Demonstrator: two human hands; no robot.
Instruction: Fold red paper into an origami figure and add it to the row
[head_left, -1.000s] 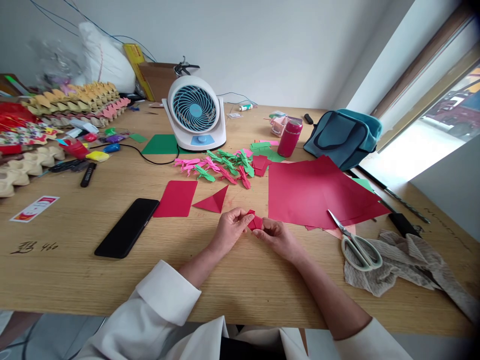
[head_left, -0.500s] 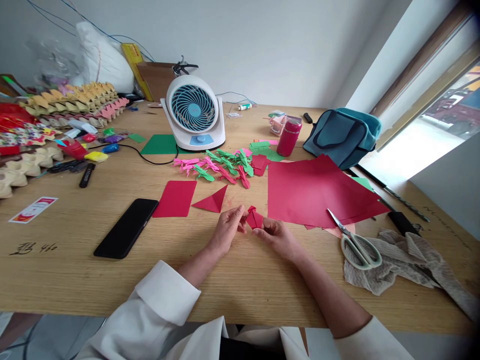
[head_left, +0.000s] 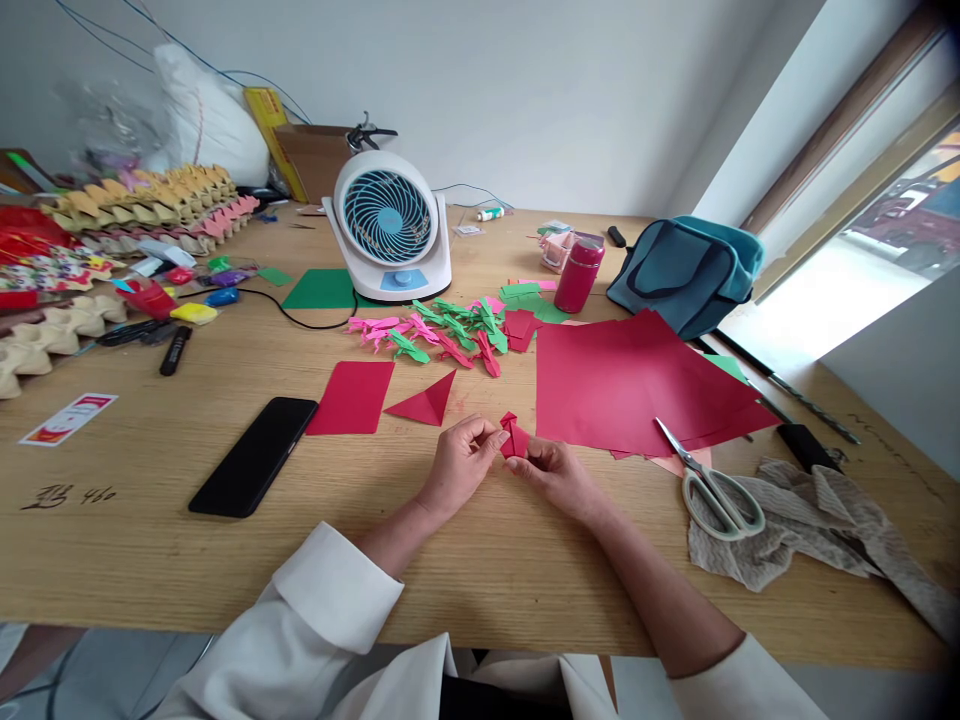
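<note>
Between my two hands is a small folded piece of red paper (head_left: 515,440), held just above the table. My left hand (head_left: 466,455) pinches its left side between thumb and fingers. On the right side, my right hand (head_left: 553,474) grips the lower edge with the thumb in front; the fingertips behind are hidden. A folded red paper triangle (head_left: 427,402) lies beyond my left hand, beside a flat red paper sheet (head_left: 351,398). Farther back is a pile of folded green, pink and red paper figures (head_left: 450,332).
Large red sheets (head_left: 637,380) lie to the right, with scissors (head_left: 720,490) on a crumpled cloth (head_left: 802,520). At the left is a black phone (head_left: 253,455). Behind stand a fan (head_left: 390,225), a red flask (head_left: 579,273) and a blue bag (head_left: 686,272).
My left thumb has come right and down onto the folded red paper, and the left fingers have curled in. The paper has turned slightly. My right hand has stayed nearly still.
</note>
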